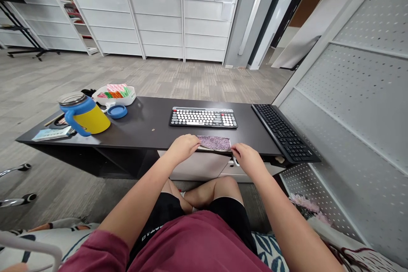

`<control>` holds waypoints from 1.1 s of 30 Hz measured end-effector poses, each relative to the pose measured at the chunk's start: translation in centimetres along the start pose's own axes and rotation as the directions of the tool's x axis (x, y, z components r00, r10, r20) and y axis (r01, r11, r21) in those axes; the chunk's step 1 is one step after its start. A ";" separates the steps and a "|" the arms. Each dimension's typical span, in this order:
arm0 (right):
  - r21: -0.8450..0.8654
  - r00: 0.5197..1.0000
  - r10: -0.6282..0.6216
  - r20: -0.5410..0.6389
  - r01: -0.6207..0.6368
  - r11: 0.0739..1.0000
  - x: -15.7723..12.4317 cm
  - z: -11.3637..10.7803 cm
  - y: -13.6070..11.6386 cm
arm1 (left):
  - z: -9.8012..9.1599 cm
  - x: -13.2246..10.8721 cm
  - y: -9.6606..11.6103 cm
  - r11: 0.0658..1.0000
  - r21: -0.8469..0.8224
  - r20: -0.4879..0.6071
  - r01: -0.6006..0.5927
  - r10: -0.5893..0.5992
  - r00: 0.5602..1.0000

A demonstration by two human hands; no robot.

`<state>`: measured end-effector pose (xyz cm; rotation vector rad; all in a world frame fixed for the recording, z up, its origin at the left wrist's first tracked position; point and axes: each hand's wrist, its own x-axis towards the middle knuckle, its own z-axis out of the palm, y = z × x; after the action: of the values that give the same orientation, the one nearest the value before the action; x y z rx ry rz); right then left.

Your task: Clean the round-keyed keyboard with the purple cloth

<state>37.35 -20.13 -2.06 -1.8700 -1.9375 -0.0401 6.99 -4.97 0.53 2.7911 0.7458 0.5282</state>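
Note:
A small zebra-striped purple pouch (215, 142) lies flat at the near edge of a dark low table (143, 125). My left hand (183, 146) is closed on its left end, fingers curled over it. At the pouch's right end, my right hand (247, 157) pinches the corner. Just behind the pouch sits a round-key keyboard (204, 117).
A black keyboard (283, 131) lies angled at the table's right end. On the left stand a yellow mug with blue handle (84, 117), a blue lid (117, 111), a white tray of coloured items (116, 93) and a booklet (51, 134). A perforated white panel (350, 106) rises at right.

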 end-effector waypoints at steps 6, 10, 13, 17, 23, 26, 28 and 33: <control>-0.122 0.996 -0.090 0.007 0.090 0.988 -0.4 0.4 0.4 | 0.6 -0.5 -0.2 0.997 0.057 0.016 -0.061 0.060 0.998; -0.146 0.994 -0.111 0.009 0.111 0.983 -0.5 0.2 0.3 | 0.7 -0.7 -0.4 0.996 0.056 0.004 -0.063 0.063 0.998; -0.163 0.994 -0.109 0.010 0.109 0.981 -0.5 0.0 0.1 | 0.6 -0.7 -0.5 0.994 0.088 0.008 -0.070 0.069 0.998; -0.151 0.998 -0.069 0.002 0.069 0.986 -0.2 0.0 0.2 | 0.3 -0.6 -0.3 0.982 0.159 0.007 -0.098 0.098 0.995; -0.145 0.997 -0.083 0.006 0.083 0.986 -0.3 0.3 0.5 | 0.3 -0.9 -0.2 0.969 0.200 0.034 -0.146 0.142 0.989; -0.129 0.995 -0.105 -0.005 0.103 0.986 -0.6 0.5 0.8 | 0.4 -1.2 -0.4 0.971 0.185 0.017 -0.154 0.153 0.988; -0.128 0.994 -0.112 -0.009 0.110 0.986 -0.7 0.6 0.9 | 0.5 -1.4 -0.5 0.971 0.178 0.003 -0.158 0.160 0.987; -0.123 0.993 -0.121 -0.013 0.119 0.985 -0.8 0.6 1.1 | 0.7 -1.7 -0.6 0.978 0.160 -0.029 -0.131 0.137 0.990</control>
<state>38.21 -20.65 -3.16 -1.8180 -2.0735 -0.2185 5.57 -5.43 -0.75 3.0022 0.6363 0.5735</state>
